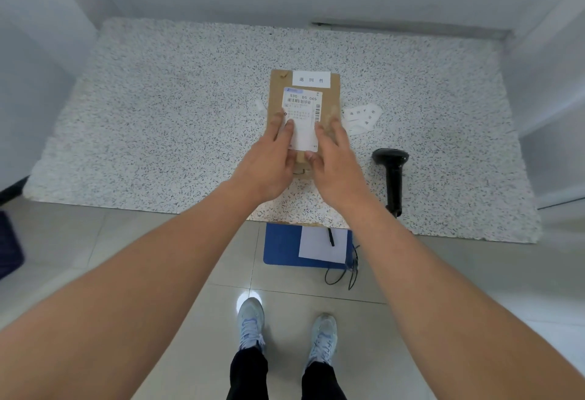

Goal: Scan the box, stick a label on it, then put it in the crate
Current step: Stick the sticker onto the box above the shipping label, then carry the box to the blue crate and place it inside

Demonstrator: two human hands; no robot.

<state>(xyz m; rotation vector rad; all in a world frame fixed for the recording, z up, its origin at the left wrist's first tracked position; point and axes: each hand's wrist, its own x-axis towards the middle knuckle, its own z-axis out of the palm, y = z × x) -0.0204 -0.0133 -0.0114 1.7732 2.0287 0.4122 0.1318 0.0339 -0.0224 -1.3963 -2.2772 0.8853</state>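
Note:
A flat brown cardboard box (330,95) lies on the speckled table (158,114). It carries a white shipping label with barcodes (304,108) and a smaller white label with printed characters (311,79) at its far edge. My left hand (269,162) and my right hand (335,165) both rest on the box's near end, fingers spread flat over the shipping label's lower part. Neither hand grips anything. A black handheld scanner (392,175) lies on the table to the right of my right hand.
Several loose white labels (362,116) lie on the table right of the box, one small one (260,106) on its left. A blue clipboard with paper and a pen (285,247) sits below the table's front edge, with a black cable. A dark crate edge (9,244) shows at far left.

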